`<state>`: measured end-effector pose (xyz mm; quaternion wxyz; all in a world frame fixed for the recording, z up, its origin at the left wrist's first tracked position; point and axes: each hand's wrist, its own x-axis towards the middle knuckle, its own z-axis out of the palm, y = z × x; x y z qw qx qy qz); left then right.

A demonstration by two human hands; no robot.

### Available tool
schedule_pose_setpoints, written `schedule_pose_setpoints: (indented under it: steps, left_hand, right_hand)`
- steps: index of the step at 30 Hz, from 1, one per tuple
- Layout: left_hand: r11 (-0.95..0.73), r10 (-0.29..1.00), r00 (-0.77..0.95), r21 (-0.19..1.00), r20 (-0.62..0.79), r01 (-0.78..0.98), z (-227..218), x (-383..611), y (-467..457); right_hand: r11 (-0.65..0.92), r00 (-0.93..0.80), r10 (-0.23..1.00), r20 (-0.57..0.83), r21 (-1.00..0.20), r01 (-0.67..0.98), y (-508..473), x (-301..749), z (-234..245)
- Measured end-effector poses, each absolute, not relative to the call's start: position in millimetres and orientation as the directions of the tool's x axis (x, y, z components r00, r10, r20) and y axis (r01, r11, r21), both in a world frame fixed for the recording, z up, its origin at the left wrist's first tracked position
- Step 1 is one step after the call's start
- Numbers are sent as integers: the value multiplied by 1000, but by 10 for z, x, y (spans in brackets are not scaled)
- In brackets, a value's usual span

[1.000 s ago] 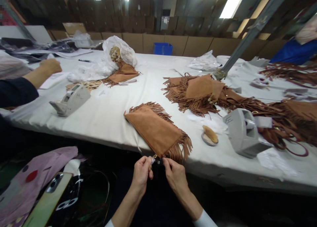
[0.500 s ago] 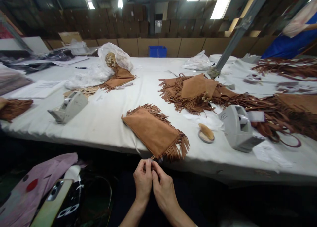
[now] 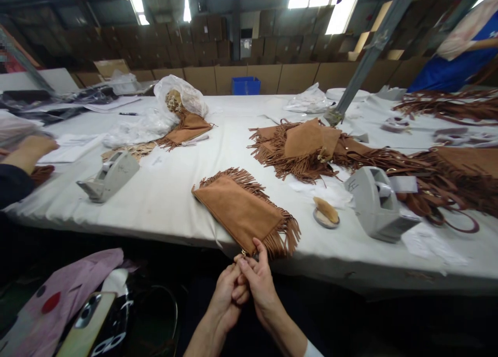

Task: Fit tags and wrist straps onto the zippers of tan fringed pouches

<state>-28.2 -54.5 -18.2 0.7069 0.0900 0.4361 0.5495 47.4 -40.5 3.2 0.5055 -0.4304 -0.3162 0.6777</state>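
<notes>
A tan suede pouch point(image 3: 241, 209) with brown fringe lies flat on the white-covered table, one corner pointing at me over the front edge. At that corner is a small metal zip end. My left hand point(image 3: 227, 289) is closed just below it, fingers curled and pressed against the other hand. My right hand point(image 3: 260, 282) pinches at the same spot, thumb and fingers together, with one finger stretched up onto the pouch corner. What the fingertips hold is too small and covered to make out.
Grey tape dispensers stand left point(image 3: 111, 175) and right point(image 3: 379, 204). A round tin point(image 3: 326, 217) lies nearer the right one. More fringed pouches point(image 3: 307, 141) are heaped behind. A co-worker's hand point(image 3: 37, 147) rests at the far left. A phone point(image 3: 87, 320) lies lower left.
My right hand has shifted up, with a finger now on the pouch corner, and my left fingers have curled in more. A co-worker's hand and sleeve have come in at the left.
</notes>
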Motion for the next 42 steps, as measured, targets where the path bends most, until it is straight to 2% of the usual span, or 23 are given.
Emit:
schedule_pose_setpoints:
  steps: [3, 5, 8, 11, 13, 16, 20, 22, 24, 26, 27, 29, 31, 33, 34, 36, 38, 40, 42]
  left_hand:
    - [436, 841, 192, 424, -506, -794, -11, -387, -538]
    - [420, 852, 242, 330, -464, -846, 104, -456, -530]
    - [418, 864, 294, 259, -408, -871, 214, -519, -509]
    - [448, 857, 327, 264, -398, -854, 220, -543, -486]
    - [477, 844, 345, 280, -410, -833, 177, -575, -476]
    - [521, 816, 346, 328, -463, -788, 92, -698, -472]
    - [583, 789, 343, 445, -510, -680, 33, -923, -491]
    - [641, 760, 400, 486, -513, -594, 31, -988, -515]
    - [691, 723, 447, 529, -527, -493, 24, -997, -549]
    - [718, 695, 460, 577, -553, -391, -6, -963, -594]
    - [719, 690, 454, 606, -563, -340, -32, -939, -619]
    - [697, 697, 421, 685, -580, -212, -95, -907, -664]
    - [634, 726, 347, 773, -593, -7, -137, -931, -676]
    - [514, 810, 215, 836, -546, 189, -121, -1021, -628]
    - [458, 860, 127, 858, -493, 233, -86, -1081, -576]
    - [393, 919, -71, 905, -387, 161, 26, -1188, -424]
    - [379, 901, -203, 923, -384, -65, 158, -1224, -240]
    - [392, 874, -180, 874, -452, -289, 273, -1153, -65]
    - [413, 864, -99, 808, -493, -420, 347, -993, 79]
  right_hand:
    - [-341, -208, 939, -272, -801, -492, -272, 510, 185]
    - [-395, -276, 917, -287, -751, -529, -185, 518, 257]
    - [-416, -305, 907, -290, -726, -547, -94, 469, 296]
    - [-327, -250, 941, -227, -800, -504, -45, 408, 295]
    - [-265, -262, 950, -169, -879, -396, -20, 431, 299]
    - [-203, -357, 920, -161, -976, -84, 17, 624, 315]
    - [-161, -420, 865, -275, -945, 286, 102, 1052, 348]
    - [-34, -345, 918, -193, -909, 415, 201, 1235, 378]
    - [143, -209, 978, 29, -819, 556, 341, 1339, 396]
    - [282, -144, 955, 258, -655, 701, 488, 1353, 370]
    - [325, -159, 933, 324, -561, 761, 554, 1333, 337]
    - [364, -225, 907, 356, -394, 844, 657, 1270, 244]
    - [365, -268, 907, 325, -290, 885, 735, 1229, 159]
    - [403, -325, 900, 290, -270, 874, 816, 1257, 122]
    - [432, -359, 892, 274, -286, 855, 864, 1298, 123]
    - [464, -393, 880, 266, -310, 829, 969, 1411, 143]
    - [456, -378, 877, 296, -271, 848, 1057, 1522, 149]
    - [446, -368, 865, 340, -186, 876, 1103, 1598, 110]
    - [464, -392, 843, 369, -131, 876, 1122, 1644, 26]
